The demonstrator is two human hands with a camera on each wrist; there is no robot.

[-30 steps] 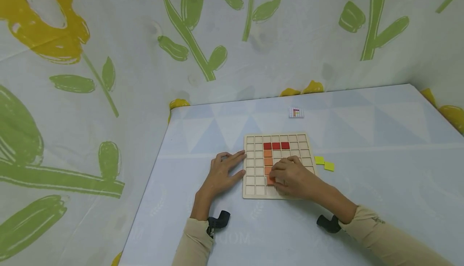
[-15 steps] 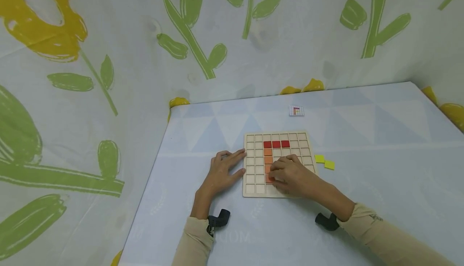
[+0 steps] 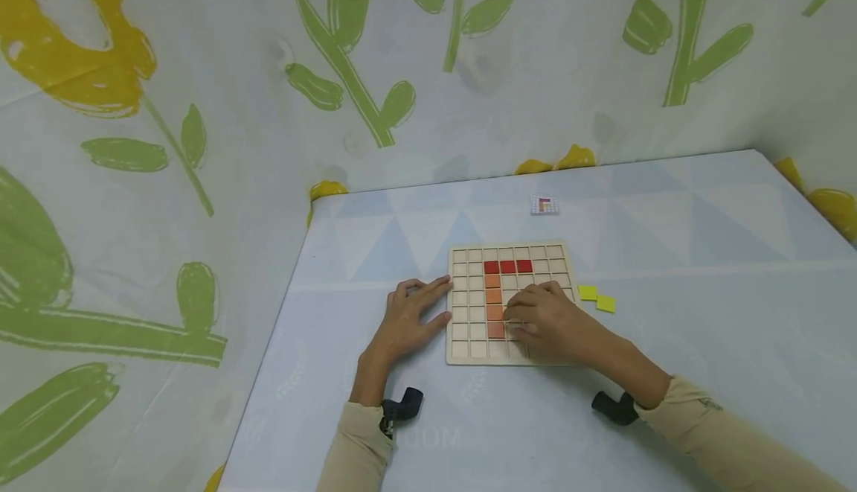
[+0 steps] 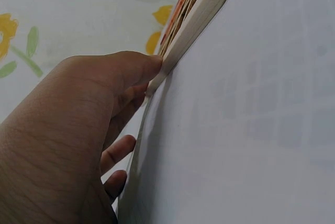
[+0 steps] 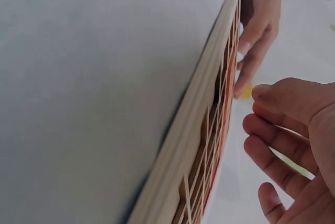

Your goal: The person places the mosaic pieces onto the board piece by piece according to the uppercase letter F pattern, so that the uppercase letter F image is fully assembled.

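Observation:
A wooden grid board lies on the table. Three red tiles form a row near its far side. Below the leftmost red one runs a column of several orange tiles, the nearest a redder orange. My left hand has its fingers spread, with thumb and fingertips against the board's left edge; the left wrist view shows the thumb at that edge. Over the right part of the board is my right hand, just right of the orange column. Its fingers are loosely bent and hold nothing in the right wrist view.
Two yellow tiles lie on the table right of the board. A small card with a coloured grid pattern lies beyond it. A cloth wall with printed flowers stands behind the table's far edge.
My right hand has let go of the nearest orange tile, which now sits in its cell, and has moved slightly right. My left hand has stayed at the board's edge.

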